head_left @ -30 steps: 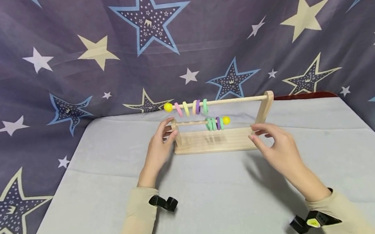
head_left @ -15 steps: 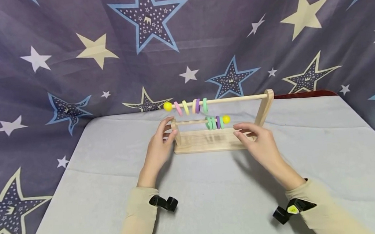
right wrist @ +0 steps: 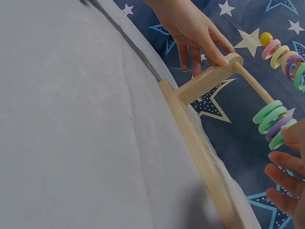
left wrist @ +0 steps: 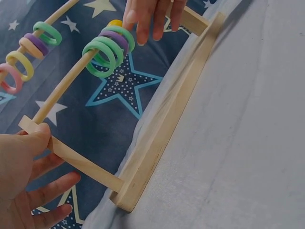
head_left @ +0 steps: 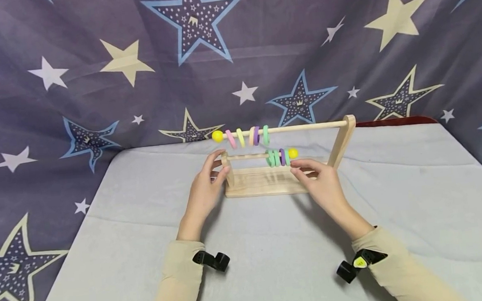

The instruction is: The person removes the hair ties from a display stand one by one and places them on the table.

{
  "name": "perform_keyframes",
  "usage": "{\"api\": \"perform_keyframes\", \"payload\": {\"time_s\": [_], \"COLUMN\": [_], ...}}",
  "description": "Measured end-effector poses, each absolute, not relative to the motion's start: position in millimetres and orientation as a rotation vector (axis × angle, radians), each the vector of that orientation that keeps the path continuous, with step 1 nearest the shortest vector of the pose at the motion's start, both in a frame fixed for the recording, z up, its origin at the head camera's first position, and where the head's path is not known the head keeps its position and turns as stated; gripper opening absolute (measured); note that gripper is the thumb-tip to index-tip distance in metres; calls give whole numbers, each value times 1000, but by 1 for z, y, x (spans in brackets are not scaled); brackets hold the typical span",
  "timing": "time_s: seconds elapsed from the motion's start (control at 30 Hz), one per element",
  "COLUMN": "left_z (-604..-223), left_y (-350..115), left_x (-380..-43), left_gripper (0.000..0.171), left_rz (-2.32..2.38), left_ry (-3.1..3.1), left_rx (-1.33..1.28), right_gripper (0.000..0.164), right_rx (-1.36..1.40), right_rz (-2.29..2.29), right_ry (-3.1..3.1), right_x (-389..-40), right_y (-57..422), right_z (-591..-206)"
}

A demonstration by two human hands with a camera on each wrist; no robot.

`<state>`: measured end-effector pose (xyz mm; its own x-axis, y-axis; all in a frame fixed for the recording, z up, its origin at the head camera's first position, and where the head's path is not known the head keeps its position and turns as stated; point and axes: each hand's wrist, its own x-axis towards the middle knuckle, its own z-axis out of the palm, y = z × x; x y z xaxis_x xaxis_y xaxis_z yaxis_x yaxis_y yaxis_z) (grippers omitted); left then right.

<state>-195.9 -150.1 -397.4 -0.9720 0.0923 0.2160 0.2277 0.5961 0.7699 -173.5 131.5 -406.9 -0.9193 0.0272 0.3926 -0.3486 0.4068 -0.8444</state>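
Note:
A wooden stand bears two rods facing opposite ways. On the lower rod sit three green rings and a purple ring, bunched toward its yellow end ball. My left hand pinches the top of the short post between thumb and fingers. My right hand is at the ball end of that rod, its thumb and index finger apart. In the right wrist view, the right thumb overlaps the outermost green ring; the other fingers are loosely bent below it.
The upper rod runs from the tall post at the right to a yellow ball. Pink, yellow, peach, purple and green rings hang on it. The stand rests on a pale cloth before a star-patterned curtain.
My right hand has moved left from beside the tall post to the rings at the lower rod's ball end. The left hand has kept its hold on the short post.

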Motion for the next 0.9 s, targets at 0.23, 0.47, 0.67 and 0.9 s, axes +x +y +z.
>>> {"api": "perform_keyframes", "payload": {"time_s": [0.23,0.47,0.67,0.9], "left_z": [-395,-395,-395,-396], "left_y": [-149,-149,-150,-150], "left_x": [-197,-199,-198,-197], "left_gripper": [47,46,46,46], "left_rz": [-1316,-1305,-1305,-1306], "left_ry": [-2665,-2655,-2665,-2670], "left_rx": [-265,-260,-252,-252], "right_gripper": [20,19,17,15], "right_rx": [237,221,199,177], "right_rz": [1529,1568,1563,1534], "right_ry": [-2334,-2335,-2324,-2298], "right_x": [-179,-184,-182,-180], "right_y": [124,115,111,113], "right_z": [-408,-408,-408,-410]}}
